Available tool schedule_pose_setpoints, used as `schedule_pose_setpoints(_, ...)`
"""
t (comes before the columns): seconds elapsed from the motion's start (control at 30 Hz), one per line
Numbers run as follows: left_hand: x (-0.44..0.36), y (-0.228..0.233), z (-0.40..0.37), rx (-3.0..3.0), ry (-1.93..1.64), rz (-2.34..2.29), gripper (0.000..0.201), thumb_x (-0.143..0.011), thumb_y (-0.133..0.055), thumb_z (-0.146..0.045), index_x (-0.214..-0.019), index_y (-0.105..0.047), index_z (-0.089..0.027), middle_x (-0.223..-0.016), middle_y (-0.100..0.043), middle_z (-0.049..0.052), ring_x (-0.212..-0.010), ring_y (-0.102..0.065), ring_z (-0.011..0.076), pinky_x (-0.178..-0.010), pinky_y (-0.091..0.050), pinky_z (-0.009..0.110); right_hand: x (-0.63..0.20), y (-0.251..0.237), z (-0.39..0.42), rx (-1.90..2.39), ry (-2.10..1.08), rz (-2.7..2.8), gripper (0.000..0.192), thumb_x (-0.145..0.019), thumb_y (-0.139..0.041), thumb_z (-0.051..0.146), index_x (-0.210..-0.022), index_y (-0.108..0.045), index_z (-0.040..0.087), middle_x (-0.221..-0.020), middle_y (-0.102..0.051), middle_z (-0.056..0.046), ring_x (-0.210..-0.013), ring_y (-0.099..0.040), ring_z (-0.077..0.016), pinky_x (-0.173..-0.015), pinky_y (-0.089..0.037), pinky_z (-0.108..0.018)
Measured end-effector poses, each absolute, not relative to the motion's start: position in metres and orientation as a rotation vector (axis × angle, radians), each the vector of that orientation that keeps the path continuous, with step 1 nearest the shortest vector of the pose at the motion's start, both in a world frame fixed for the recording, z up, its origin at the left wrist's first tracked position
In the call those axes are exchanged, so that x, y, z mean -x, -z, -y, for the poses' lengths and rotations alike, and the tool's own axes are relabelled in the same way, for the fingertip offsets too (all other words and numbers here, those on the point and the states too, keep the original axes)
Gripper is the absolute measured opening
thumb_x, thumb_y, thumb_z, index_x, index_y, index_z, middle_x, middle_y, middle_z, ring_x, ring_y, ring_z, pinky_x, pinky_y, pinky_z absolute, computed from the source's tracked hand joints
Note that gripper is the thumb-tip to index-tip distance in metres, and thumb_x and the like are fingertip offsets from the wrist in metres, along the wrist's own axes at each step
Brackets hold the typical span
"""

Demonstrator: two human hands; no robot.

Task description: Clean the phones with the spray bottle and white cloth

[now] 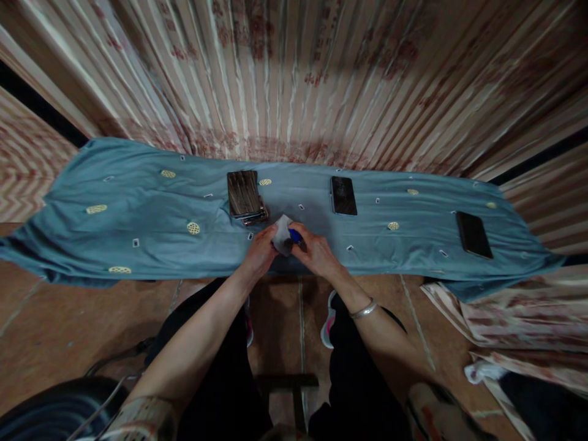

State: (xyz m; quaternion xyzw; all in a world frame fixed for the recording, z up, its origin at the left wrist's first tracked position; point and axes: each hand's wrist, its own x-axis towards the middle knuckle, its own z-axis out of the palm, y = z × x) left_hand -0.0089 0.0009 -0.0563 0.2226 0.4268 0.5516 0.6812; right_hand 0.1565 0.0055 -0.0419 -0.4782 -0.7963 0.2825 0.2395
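Note:
Just above the near edge of the blue cloth-covered table, my two hands meet at the middle. My left hand [261, 250] has its fingers closed on a small pale grey piece [282, 235], perhaps paper or cloth. My right hand [316, 250], wearing a silver bangle, grips a small blue object [294, 235] pressed beside the grey piece; its kind is mostly hidden by the fingers. Beyond my left hand lies a stack of dark smartphones [243, 193]. One smartphone [343, 196] rests farther back on the right, and another dark one [474, 235] lies near the right end.
A patterned teal cloth [151, 214] covers the long narrow table. Pleated curtains [285, 86] hang right behind it. Below are a tiled floor [275, 318], my legs and part of a wooden stool [294, 383]. A dark round object [55, 410] sits at lower left.

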Motion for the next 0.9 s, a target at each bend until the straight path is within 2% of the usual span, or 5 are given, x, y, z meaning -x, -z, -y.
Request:
schedule_pose_setpoints(0.2, 0.009, 0.055, -0.001, -0.488, -1.26, -0.965, 0.022, -0.079, -0.076, -0.035, -0.084, -0.071, -0.014, -0.073, -0.073, 0.002, -0.066, -0.065, 0.0154, -0.065, -0.053, 0.028, -0.158, 0.043, -0.007, 1.335, -0.72, 2.162, 0.051, -0.09, -0.054, 0.024, -0.14, -0.054, 0.02, -0.11, -0.075, -0.008, -0.089, -0.071, -0.0224, -0.088, -0.054, -0.035)
schedule_pose_setpoints(0.37, 0.01, 0.056, -0.004, -0.459, -1.294, -0.972, 0.023, -0.078, -0.076, -0.035, -0.088, -0.072, -0.016, -0.083, -0.077, 0.006, -0.086, -0.073, 0.0228, -0.077, -0.058, 0.035, -0.177, 0.054, -0.015, 1.379, -0.55, 2.219, 0.06, -0.094, -0.048, 0.024, -0.153, -0.043, 0.017, -0.132, -0.07, -0.015, -0.113, -0.069, -0.0293, -0.1, -0.053, -0.044)
schedule_pose_setpoints(0.6, 0.009, 0.053, -0.005, -0.449, -1.284, -0.958, 0.018, -0.082, -0.072, -0.031, -0.092, -0.075, -0.015, -0.093, -0.079, 0.009, -0.097, -0.074, 0.0259, -0.082, -0.061, 0.038, -0.187, 0.071, -0.024, 1.523, -0.284, 2.324, 0.066, -0.092, -0.052, 0.021, -0.156, -0.039, 0.009, -0.126, -0.071, -0.022, -0.111, -0.067, -0.0341, -0.1, -0.054, -0.049)
schedule_pose_setpoints(0.77, 0.006, 0.048, -0.006, -0.436, -1.275, -0.976, 0.014, -0.085, -0.067, -0.027, -0.088, -0.074, -0.015, -0.092, -0.079, 0.008, -0.098, -0.074, 0.0251, -0.082, -0.061, 0.037, -0.183, 0.066, -0.028, 1.367, -0.311, 2.188, 0.052, -0.098, -0.04, 0.024, -0.148, -0.051, 0.014, -0.138, -0.065, -0.019, -0.127, -0.06, -0.032, -0.113, -0.046, -0.054)
schedule_pose_setpoints(0.9, 0.003, 0.044, -0.008, -0.402, -1.302, -0.981, 0.013, -0.084, -0.067, -0.026, -0.084, -0.073, -0.015, -0.085, -0.078, 0.006, -0.088, -0.074, 0.0217, -0.078, -0.06, 0.034, -0.18, 0.054, -0.025, 1.279, -0.542, 1.973, 0.047, -0.102, -0.038, 0.041, -0.135, -0.064, 0.019, -0.136, -0.068, -0.013, -0.128, -0.061, -0.0273, -0.114, -0.046, -0.047)
